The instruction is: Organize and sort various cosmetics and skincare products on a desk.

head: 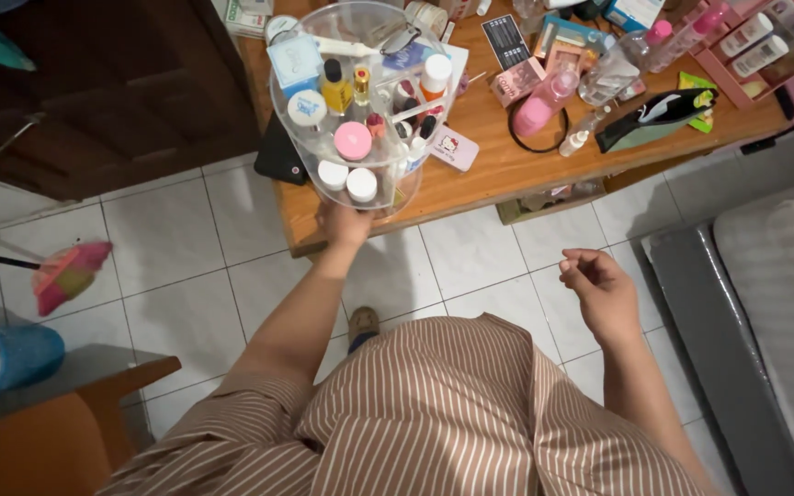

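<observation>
A wooden table (507, 165) is standing on white floor tiles (176, 248). The left hand (342, 223) is gripping the upright clear organiser (356, 101) directly above it. The right hand (599, 289) is hanging loosely curled, holding nothing.

Clear round cosmetics organizer (360, 101) (packed with bottles, jars) stands upright at table's near edge.

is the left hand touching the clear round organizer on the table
Touching. The head view shows the left hand pressed against the lower edge of the clear round organizer, with no gap between them. The right hand hangs apart over the floor.
</observation>
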